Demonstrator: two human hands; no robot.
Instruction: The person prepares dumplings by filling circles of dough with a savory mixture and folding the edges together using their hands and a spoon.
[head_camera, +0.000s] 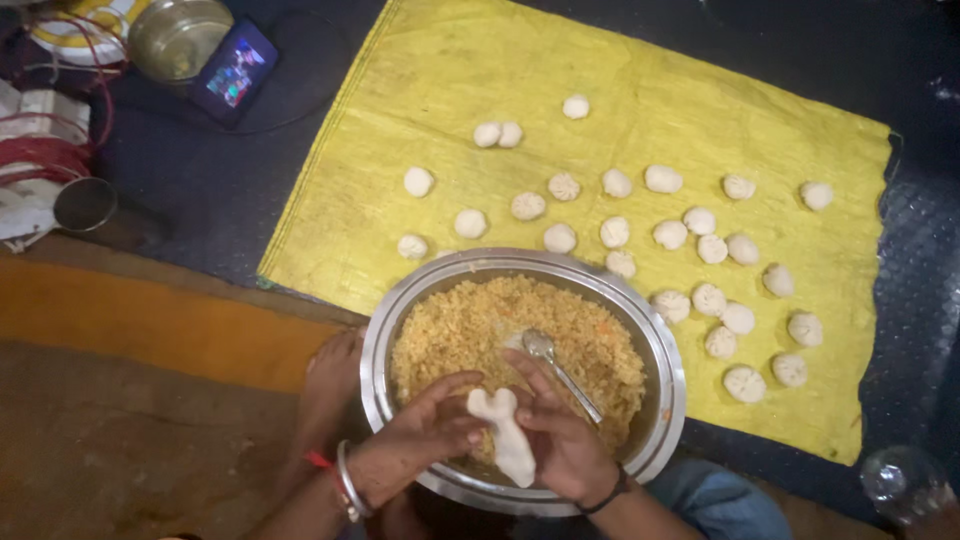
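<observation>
We've got a dough piece (505, 437) between both hands, over the near rim of the bowl (672, 395). Left hand (415, 442): fingers curled in, tips pinching the dough's top left. Right hand (560, 440): cupped under and beside it, thumb pressed on the right edge. Neither hand is spread flat.

Doing this step well, our call: keep the wrapper cupped, pinch the edge in small even bites, keep filling (480, 325) off the seam or it won't seal. Spoon (545, 350) lies in the filling just far of the hands, handle toward the right hand.

Finished dumplings (615, 232) sit scattered on the yellow sheet (420, 80) beyond the bowl.

Hard to tell: whether the dough already holds filling; its lower end is partly hidden by the right palm. Near rim of bowl blocked by wrists. Clear bottle (903, 482) near right is cut off. Far-left clutter, pot (178, 36) and lit phone (234, 72), is dim.
</observation>
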